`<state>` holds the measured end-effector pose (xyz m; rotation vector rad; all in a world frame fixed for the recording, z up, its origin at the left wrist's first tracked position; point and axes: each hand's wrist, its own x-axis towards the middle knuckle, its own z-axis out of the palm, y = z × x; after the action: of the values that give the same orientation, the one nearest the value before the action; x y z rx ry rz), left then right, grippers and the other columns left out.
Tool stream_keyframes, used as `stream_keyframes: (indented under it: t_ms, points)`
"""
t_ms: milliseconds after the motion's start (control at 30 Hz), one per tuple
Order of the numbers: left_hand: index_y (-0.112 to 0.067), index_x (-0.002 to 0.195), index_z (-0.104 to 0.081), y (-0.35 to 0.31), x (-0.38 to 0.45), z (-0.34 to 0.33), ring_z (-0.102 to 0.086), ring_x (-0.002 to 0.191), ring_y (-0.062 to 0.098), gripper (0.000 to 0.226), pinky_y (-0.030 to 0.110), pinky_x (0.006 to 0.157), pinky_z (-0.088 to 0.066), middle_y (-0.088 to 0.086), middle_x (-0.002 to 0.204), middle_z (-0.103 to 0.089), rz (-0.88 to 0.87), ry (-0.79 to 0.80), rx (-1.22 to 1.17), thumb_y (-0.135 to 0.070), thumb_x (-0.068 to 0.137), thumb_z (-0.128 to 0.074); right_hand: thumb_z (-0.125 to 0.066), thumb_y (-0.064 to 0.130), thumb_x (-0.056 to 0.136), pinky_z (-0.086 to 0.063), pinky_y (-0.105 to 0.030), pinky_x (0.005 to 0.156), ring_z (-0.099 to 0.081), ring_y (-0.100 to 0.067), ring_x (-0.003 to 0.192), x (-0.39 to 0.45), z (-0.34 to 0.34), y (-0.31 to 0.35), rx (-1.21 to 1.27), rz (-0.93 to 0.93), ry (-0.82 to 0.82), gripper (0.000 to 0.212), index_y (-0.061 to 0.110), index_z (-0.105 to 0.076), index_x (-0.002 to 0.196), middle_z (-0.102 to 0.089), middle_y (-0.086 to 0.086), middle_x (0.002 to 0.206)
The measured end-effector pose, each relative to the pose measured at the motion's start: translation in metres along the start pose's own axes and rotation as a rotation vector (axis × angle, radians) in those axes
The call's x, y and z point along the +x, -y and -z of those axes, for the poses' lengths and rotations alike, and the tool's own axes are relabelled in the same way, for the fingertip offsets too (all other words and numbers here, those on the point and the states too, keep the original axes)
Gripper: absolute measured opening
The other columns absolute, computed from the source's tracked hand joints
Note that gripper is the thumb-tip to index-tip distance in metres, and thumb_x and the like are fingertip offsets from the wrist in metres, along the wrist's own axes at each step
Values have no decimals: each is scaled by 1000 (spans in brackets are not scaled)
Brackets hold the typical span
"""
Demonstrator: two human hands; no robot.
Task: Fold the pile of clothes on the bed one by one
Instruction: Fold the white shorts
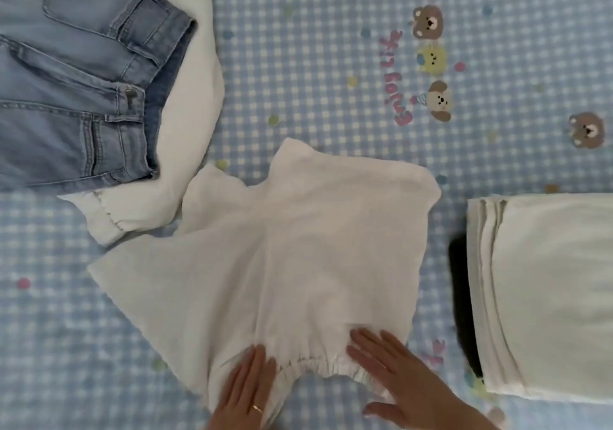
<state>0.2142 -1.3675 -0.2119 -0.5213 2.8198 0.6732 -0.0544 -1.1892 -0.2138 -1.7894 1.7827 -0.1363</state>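
Single head-worn view, looking almost straight down at the bed sheet from close above. Both hands enter at the near edge; wide angle takes in clothes left and right.

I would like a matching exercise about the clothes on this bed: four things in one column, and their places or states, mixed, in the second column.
Things:
1. white top
2. jeans
3. folded cream garment
4. bed sheet

Places or states:
A. blue check with bear prints
B. far left, lying over white cloth
C. at the right edge, already folded
D. spread flat in the middle, under both hands

Pairs: 1-D, 2-B, 3-C, 4-A
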Motion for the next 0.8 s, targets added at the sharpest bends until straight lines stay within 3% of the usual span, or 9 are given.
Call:
stream_keyframes:
  t_ms: [67, 167, 233, 300, 367, 433, 567, 700, 800]
  points:
    - [-12, 147, -19, -3, -17, 3, -13, 145, 19, 64, 32, 108, -21, 10, 153, -21, 53, 16, -11, -37, 90, -37, -46, 73, 81, -28, -43, 108, -23, -23, 144, -11, -6, 4, -23, -46, 112, 90, 15, -30, 148, -23, -6, 157]
    - [-17, 150, -11, 1, -31, 2, -7, 145, 10, 62, 25, 110, -19, 4, 148, -29, 87, 30, -83, -10, 90, -29, -74, 46, 72, -25, -41, 110, -27, -25, 142, -5, -8, 8, -60, -41, 162, 91, 16, -33, 147, -25, -7, 156]
    - [-18, 148, -20, 7, -30, 15, -34, 135, 1, 84, 10, 100, -32, -4, 145, -41, 129, 107, -197, -1, 68, -42, -85, 17, 58, -38, -37, 106, -43, -23, 134, 5, -1, 9, -62, -52, 157, 91, 18, -46, 140, -40, -7, 148]
    - [-17, 134, -46, 16, -32, 30, -63, 109, 10, 88, 9, 74, -49, -5, 131, -56, 205, 98, -305, 10, 52, -63, -85, 2, 50, -50, -31, 95, -54, -19, 124, 12, 16, 8, -10, -104, 133, 89, 19, -55, 133, -48, -4, 142]
    - [-19, 125, -60, 20, -40, 53, -64, 107, 13, 73, 17, 82, -52, -5, 127, -59, 309, 26, -450, 13, 59, -67, -70, -7, 67, -45, -28, 101, -49, -15, 128, 15, 41, 10, 91, -165, 91, 80, 23, -47, 138, -36, 7, 146]
    - [-31, 118, -64, 22, -45, 91, -66, 99, 9, 63, 13, 83, -50, -13, 120, -64, 437, -117, -580, 11, 73, -56, -60, -11, 76, -45, -31, 100, -52, -14, 124, 15, 77, 16, 212, -227, -18, 69, 24, -49, 135, -45, 10, 141]
    - [-38, 107, -64, 14, -42, 190, -59, 61, -1, 51, 12, 54, -42, -21, 98, -69, 553, -278, -789, 3, 78, -55, -61, 1, 87, -42, -12, 92, -57, 3, 108, 15, 173, 54, 364, -271, -314, 50, 36, -56, 122, -59, 23, 118]
    - [-33, 88, -62, -17, -36, 299, -59, 70, 8, 33, 22, 56, -45, -3, 84, -67, 565, -580, -989, -12, 65, -53, -49, 37, 92, -39, -1, 66, -60, 13, 78, 15, 263, 111, 468, -291, -511, 20, 43, -59, 110, -66, 31, 87]
    - [-34, 87, -60, -46, -44, 361, -56, 65, 9, 34, 20, 52, -43, -2, 76, -64, 507, -700, -1021, -11, 63, -49, -48, 40, 91, -33, -5, 49, -54, 4, 52, 8, 319, 142, 448, -207, -630, 13, 45, -59, 96, -64, 21, 70]
